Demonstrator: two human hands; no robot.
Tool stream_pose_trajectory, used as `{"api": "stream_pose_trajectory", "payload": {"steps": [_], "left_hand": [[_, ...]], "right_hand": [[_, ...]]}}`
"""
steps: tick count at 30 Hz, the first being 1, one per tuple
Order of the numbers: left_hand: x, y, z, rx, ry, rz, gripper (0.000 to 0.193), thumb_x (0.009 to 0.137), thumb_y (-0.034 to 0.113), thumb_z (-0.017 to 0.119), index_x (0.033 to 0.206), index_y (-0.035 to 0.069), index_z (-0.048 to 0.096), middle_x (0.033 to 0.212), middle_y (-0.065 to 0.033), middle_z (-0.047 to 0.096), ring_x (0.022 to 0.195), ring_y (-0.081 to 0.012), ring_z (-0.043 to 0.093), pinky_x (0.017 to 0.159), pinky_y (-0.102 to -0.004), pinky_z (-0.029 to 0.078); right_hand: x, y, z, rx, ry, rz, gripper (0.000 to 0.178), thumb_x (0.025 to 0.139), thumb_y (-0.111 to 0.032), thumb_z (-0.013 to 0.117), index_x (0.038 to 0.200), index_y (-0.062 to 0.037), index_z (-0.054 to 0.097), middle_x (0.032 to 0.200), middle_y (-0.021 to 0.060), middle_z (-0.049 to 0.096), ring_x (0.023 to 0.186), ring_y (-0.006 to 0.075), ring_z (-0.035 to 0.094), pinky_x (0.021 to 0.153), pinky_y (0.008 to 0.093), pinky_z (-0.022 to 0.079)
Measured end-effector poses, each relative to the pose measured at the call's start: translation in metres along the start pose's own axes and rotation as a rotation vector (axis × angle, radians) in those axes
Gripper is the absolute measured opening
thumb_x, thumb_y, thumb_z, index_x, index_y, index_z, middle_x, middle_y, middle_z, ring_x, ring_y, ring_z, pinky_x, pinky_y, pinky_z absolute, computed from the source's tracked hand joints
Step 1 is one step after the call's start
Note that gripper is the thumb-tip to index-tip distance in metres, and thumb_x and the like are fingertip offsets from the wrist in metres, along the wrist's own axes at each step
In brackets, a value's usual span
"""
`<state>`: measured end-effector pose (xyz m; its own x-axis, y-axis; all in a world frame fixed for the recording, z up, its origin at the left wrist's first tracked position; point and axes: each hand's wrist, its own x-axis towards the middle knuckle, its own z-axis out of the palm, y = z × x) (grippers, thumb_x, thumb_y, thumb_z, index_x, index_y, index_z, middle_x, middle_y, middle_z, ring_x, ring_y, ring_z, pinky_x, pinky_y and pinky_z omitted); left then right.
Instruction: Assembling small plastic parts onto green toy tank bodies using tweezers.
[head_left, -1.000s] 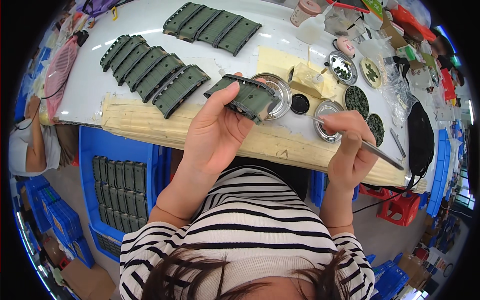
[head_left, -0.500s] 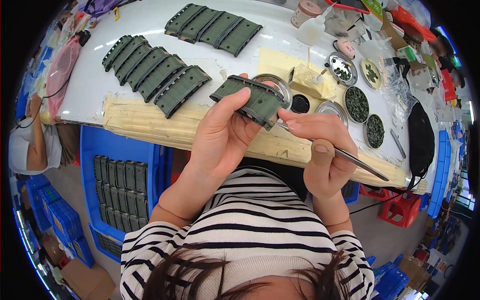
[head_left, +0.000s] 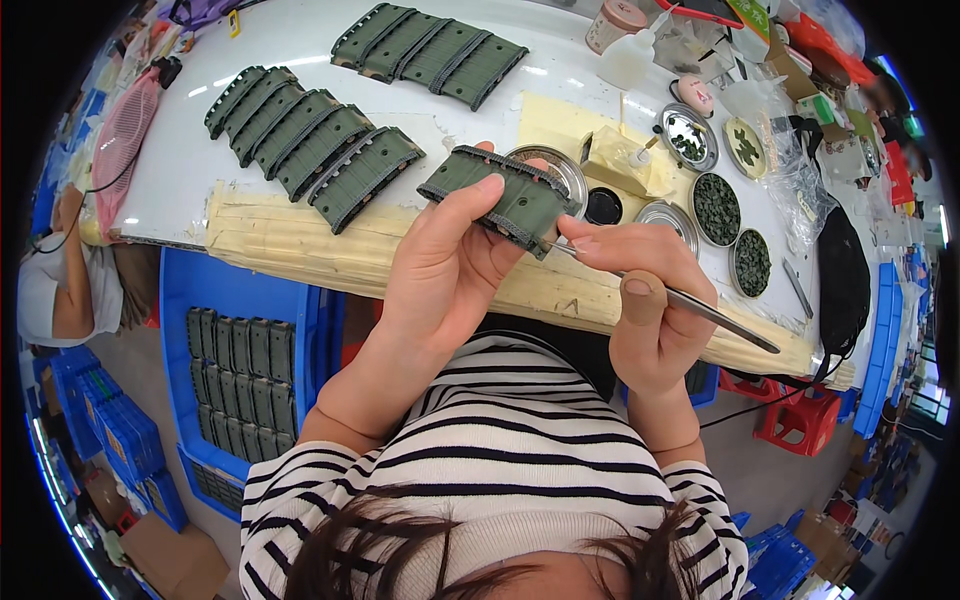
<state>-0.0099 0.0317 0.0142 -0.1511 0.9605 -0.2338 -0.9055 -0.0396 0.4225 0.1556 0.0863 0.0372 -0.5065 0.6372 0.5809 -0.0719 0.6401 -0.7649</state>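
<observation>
My left hand [head_left: 440,262] holds a dark green ribbed piece [head_left: 524,200], shaped like a small slatted panel, with the thumb on its face and the fingers behind. In my right hand [head_left: 655,305] is a slim metal tool [head_left: 722,320], perhaps tweezers; its tip meets the lower right corner of the piece. Whether the tip grips anything there is too small to tell. Similar green pieces lie in a row [head_left: 310,140] at the left of the table and in another group [head_left: 430,55] at the far side.
Round tins of small dark bits [head_left: 716,208] stand to the right, near a black lid [head_left: 603,206] and a white bottle [head_left: 627,58]. A yellowish padded strip [head_left: 290,240] runs along the table's front edge. Below left, a blue crate [head_left: 178,300] holds more green pieces. Another person's arm [head_left: 70,270] shows at far left.
Both hands keep nearly the same pose. The green piece and the metal tool have barely shifted, and the view has moved very slightly.
</observation>
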Motion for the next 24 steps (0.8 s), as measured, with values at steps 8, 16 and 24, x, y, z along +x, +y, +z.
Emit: {"api": "stream_pose_trajectory", "payload": {"steps": [8, 16, 24], "left_hand": [[0.0005, 0.0000, -0.0013, 0.019, 0.012, 0.001, 0.034, 0.093, 0.012, 0.052, 0.125, 0.004, 0.044, 0.128, -0.0195, 0.052, 0.105, -0.0218, 0.062, 0.086, -0.0301, 0.057], [0.0005, -0.0005, -0.0011, 0.010, 0.018, -0.013, 0.033, 0.092, 0.011, 0.053, 0.124, 0.003, 0.045, 0.126, -0.0184, 0.053, 0.104, -0.0212, 0.062, 0.085, -0.0289, 0.057], [-0.0001, 0.0003, 0.0017, 0.014, -0.021, -0.039, 0.036, 0.093, 0.012, 0.052, 0.127, 0.004, 0.044, 0.127, -0.0187, 0.053, 0.110, -0.0215, 0.059, 0.091, -0.0322, 0.052]], "right_hand": [[0.0035, -0.0048, 0.0016, -0.047, -0.022, 0.038, 0.033, 0.098, -0.022, 0.048, 0.090, 0.0049, 0.064, 0.087, 0.0175, 0.067, 0.085, 0.0264, 0.066, 0.076, 0.0322, 0.049], [0.0006, -0.0006, 0.0007, -0.018, -0.026, 0.018, 0.012, 0.081, 0.001, 0.062, 0.092, 0.0017, 0.066, 0.090, 0.0129, 0.069, 0.081, 0.0232, 0.066, 0.072, 0.0295, 0.052], [-0.0018, -0.0051, 0.0017, -0.106, -0.016, -0.071, 0.015, 0.080, 0.000, 0.064, 0.094, 0.0011, 0.067, 0.091, 0.0143, 0.068, 0.087, 0.0253, 0.068, 0.072, 0.0294, 0.054]]}}
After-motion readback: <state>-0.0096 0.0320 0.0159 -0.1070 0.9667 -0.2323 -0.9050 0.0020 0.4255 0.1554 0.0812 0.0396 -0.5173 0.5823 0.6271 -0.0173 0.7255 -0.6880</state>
